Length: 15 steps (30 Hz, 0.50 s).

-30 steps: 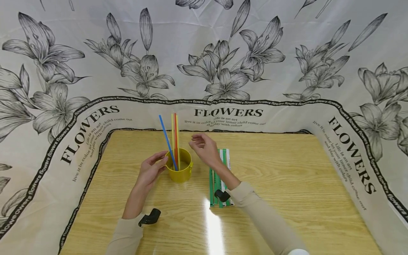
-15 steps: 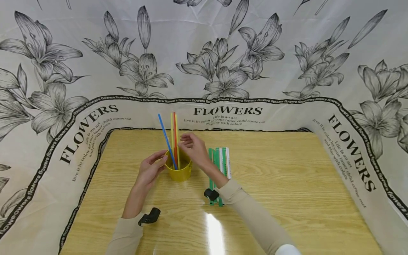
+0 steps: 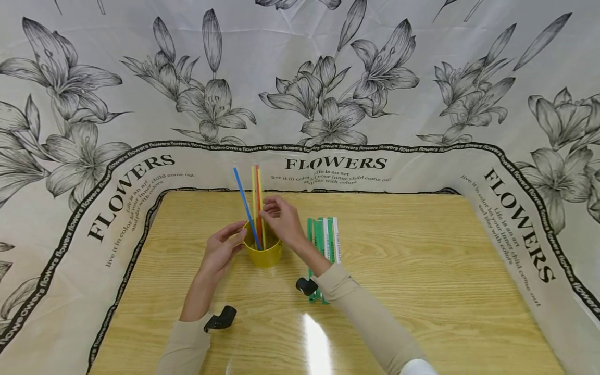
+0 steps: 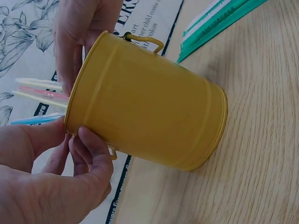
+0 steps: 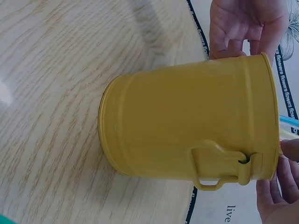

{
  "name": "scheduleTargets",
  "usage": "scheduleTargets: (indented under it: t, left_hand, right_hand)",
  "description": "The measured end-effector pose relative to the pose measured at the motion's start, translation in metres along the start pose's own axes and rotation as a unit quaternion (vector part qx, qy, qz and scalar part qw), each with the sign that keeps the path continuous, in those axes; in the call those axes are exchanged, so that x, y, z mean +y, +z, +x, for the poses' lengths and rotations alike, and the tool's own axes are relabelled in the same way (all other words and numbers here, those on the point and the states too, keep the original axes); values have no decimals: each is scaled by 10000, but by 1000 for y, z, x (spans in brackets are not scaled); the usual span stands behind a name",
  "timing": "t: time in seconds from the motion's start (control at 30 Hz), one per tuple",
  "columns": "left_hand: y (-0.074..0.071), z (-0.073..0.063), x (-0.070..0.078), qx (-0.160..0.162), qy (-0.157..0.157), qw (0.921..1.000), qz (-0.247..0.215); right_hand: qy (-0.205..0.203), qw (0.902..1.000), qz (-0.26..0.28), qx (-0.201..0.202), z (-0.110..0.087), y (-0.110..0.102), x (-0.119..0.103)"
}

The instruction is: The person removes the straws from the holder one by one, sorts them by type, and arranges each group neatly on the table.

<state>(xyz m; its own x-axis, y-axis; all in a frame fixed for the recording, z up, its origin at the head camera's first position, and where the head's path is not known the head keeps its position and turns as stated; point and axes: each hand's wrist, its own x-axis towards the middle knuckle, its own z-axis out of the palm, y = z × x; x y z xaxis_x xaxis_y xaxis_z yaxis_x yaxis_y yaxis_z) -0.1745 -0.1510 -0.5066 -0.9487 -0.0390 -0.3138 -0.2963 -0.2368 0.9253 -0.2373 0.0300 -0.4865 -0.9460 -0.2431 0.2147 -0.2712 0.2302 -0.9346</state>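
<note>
A small yellow bucket (image 3: 264, 258) with side handles stands upright on the table, several drinking straws leaning inside. Blue, red and yellow ones show; the blue straw (image 3: 242, 192) tilts left. My left hand (image 3: 221, 251) pinches the bucket's left rim between thumb and fingers. From the right, my right hand (image 3: 283, 221) reaches over the rim, thumb and fingertips closed at a yellow straw (image 3: 263, 232). In the left wrist view the bucket (image 4: 145, 102) hides part of the right hand (image 4: 86, 28). The right wrist view has the bucket (image 5: 187, 116) covering most of the straws.
Long, slim green and white packets (image 3: 323, 239) lie in a row right of the bucket, partly beneath the right forearm. The wooden table (image 3: 422, 260) ends at a white floral cloth (image 3: 328, 177) that rises behind and at both sides.
My right hand has moved left from above the packets to the straws in the bucket. The yellow straw at its fingers now leans slightly left. The left hand stays on the rim.
</note>
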Motion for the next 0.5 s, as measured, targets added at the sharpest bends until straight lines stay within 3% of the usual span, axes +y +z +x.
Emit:
scheduleTargets:
  t: [0.23,0.5]
  left_hand:
    - [1,-1,1,-47,-68,10000,41]
    - [0,-3,1,-86,-57,9999,81]
  right_hand:
    - [146,9996,-133,212,-3,-8,-1]
    - [15,9996,-63,272,-5,-17,-2]
